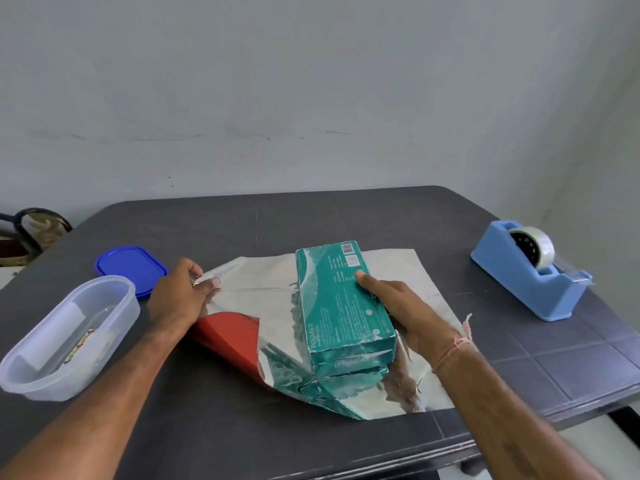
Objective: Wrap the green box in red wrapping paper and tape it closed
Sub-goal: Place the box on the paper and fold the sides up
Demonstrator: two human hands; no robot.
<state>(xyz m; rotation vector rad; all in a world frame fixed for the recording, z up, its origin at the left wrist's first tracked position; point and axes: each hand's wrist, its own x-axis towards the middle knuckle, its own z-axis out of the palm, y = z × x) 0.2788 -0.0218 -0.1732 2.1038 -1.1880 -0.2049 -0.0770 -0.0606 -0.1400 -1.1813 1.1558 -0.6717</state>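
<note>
Gripping the green box (341, 299) from its right is the right hand (403, 306).

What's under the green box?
The wrapping paper, shiny silver side up, lies under the box. Its red side shows where the left hand lifts an edge. The table beneath is covered.

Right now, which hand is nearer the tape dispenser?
Right. The right hand grips the green box on the side facing the tape dispenser. The left hand pinches the wrapping paper at its left edge, on the box's far side from the dispenser.
</note>
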